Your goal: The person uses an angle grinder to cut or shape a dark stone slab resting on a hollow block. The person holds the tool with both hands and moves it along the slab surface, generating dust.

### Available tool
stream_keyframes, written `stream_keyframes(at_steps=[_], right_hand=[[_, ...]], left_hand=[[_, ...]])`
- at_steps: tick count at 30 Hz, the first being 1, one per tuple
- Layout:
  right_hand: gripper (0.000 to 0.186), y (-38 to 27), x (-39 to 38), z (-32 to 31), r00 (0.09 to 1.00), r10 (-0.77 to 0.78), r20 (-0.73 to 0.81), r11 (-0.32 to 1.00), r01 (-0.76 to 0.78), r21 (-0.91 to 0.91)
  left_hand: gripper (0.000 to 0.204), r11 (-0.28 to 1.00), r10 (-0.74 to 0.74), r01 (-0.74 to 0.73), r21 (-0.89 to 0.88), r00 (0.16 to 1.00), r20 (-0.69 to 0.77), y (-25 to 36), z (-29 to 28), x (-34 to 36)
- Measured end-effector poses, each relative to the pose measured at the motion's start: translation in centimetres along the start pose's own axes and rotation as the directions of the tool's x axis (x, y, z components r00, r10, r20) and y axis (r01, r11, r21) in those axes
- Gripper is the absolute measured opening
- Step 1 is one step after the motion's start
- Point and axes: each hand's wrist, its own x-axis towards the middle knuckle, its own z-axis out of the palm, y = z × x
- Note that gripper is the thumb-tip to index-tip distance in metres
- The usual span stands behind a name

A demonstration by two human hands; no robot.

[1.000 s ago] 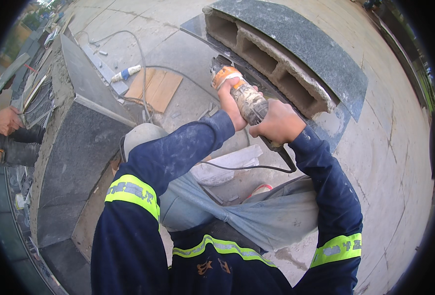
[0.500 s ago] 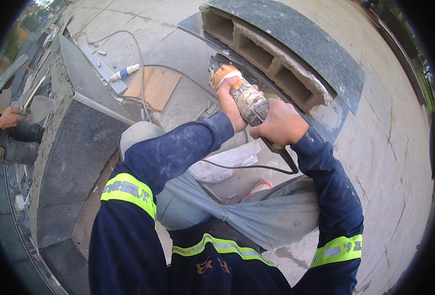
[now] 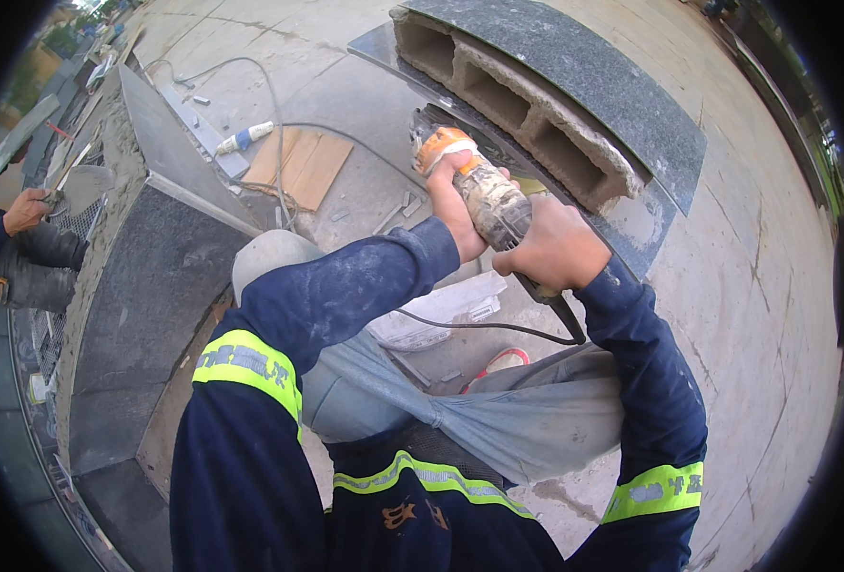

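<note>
My left hand (image 3: 455,195) is closed round the orange-headed front of a dusty angle grinder (image 3: 484,191). My right hand (image 3: 553,243) grips the back end, where a black cord leaves it. The tool's head lies at the edge of a dark polished stone slab (image 3: 375,50), on which a hollow concrete block (image 3: 538,120) rests with a speckled grey slab (image 3: 603,81) on top. The grinder's disc is too hidden to make out clearly. Below my hands, on the ground, is a white flattened bag or sheet (image 3: 436,315).
A stone-clad structure (image 3: 126,315) with mortar stands at left, and a co-worker's hand (image 3: 26,212) holds a tool beside it. Wooden boards (image 3: 307,172), a cord, a white-and-blue connector (image 3: 241,140), small stone offcuts and my bent legs (image 3: 527,410) are on the concrete ground (image 3: 755,315).
My hands and the grinder have shifted slightly right, and my right hand a little downward. The co-worker's hand at left has moved upward and slightly right.
</note>
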Motion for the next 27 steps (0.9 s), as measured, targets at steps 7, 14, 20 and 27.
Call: stream_keyframes(at_steps=[7,14,20,27], right_hand=[[0.070,0.3,-0.4,0.2,1.000,-0.007,-0.011,0.999,0.008,0.050],[0.065,0.1,0.1,0.2,1.000,-0.010,-0.026,1.000,0.011,0.023],[0.059,0.8,1.7,1.0,0.997,-0.035,-0.062,0.999,0.036,0.010],[0.055,0.6,2.8,0.8,0.999,-0.039,-0.008,0.998,0.039,0.054]], left_hand=[[0.053,1.000,-0.001,0.001,-0.024,1.000,-0.002,-0.3,0.2,-0.5],[0.051,1.000,0.006,-0.006,-0.026,1.000,0.010,-0.1,0.0,0.2],[0.051,0.999,-0.011,0.011,-0.040,1.000,0.000,0.6,-0.2,0.8],[0.050,0.999,0.003,-0.003,-0.047,1.000,-0.015,1.0,-0.6,2.0]])
